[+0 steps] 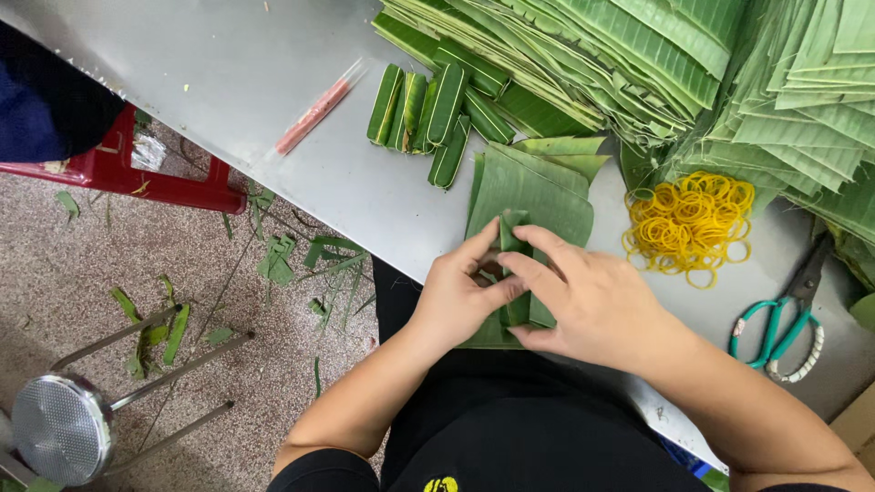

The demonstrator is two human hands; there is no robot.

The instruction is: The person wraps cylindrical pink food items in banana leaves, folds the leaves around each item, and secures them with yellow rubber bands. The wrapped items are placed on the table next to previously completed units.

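Item in hand: one leaf parcel (513, 264), half folded. My left hand (460, 296) and right hand (583, 305) both grip it, fingers pinched on the upright fold at its middle; neither hand is free. The parcel sits at the near edge of the table (237, 73), on top of a few flat leaf pieces (533, 187), right in front of me.

Progress, as I judge it: six or so rolls (428, 114) lie done, just beyond the parcel and to its left. The one in my hands is not yet closed or bound. A great deal of leaf is left, so the work looks early to middling.

Stock, all placed relative to the parcel:
- Rolls: short, stiff, tight green cylinders with a pale stripe along each, lying side by side.
- Leaf stacks (638, 55): beyond and to the right; cut strips, ribbed, matte green, paler at the edges, piled deep.
- Rubber bands (688, 223): just right; thin yellow loops in a loose heap.
- Scissors (775, 328): further right, near the table edge; teal handles, one wound with white beads, dark blades.
- Pink stick (314, 114): beyond and left, in a clear sleeve.
- Table: smooth, dull grey metal.
- Scraps (273, 260): left and below, green trimmings on speckled floor.
- Stool (64, 428): far left on the floor, on its side, perforated round metal seat.
- Red stool (164, 182): left, by the table edge, plastic.
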